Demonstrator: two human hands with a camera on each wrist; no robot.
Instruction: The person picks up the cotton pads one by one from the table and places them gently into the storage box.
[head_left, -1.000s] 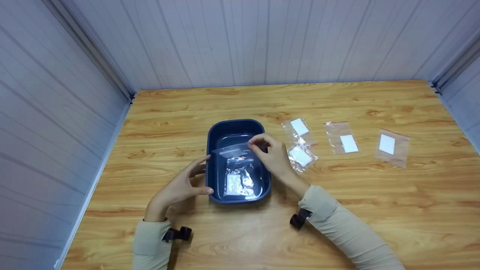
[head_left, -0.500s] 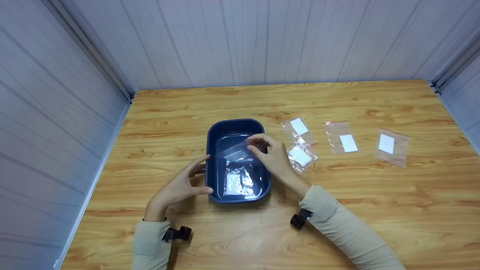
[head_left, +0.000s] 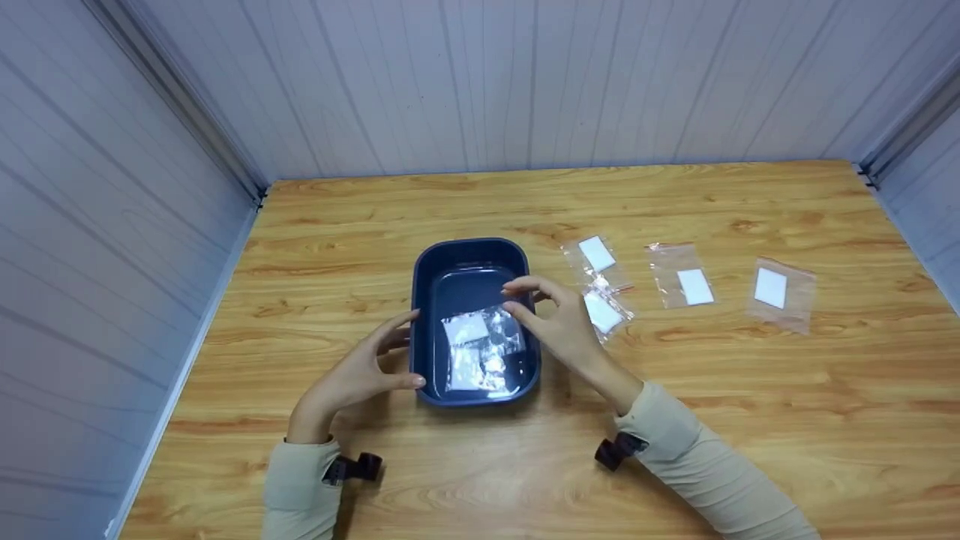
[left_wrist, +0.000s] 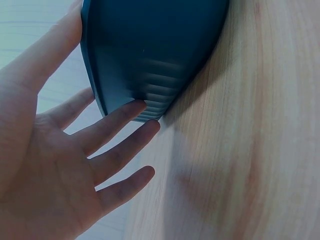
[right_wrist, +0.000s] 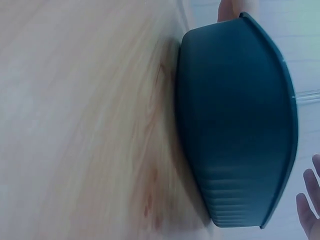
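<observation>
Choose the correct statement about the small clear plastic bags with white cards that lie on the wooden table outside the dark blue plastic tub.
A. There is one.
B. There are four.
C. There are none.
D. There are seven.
B: right of the dark blue plastic tub, four clear bags lie on the wooden table, at and.

Wooden table [head_left: 465, 480], orange-yellow with strong grain, fills the booth floor wall to wall. Pale grey panelled walls [head_left: 480, 82] enclose it on three sides, with vertical grooves at the back. Metal corner strips [head_left: 176, 97] run diagonally at both rear corners. Light even, soft shadows.
</observation>
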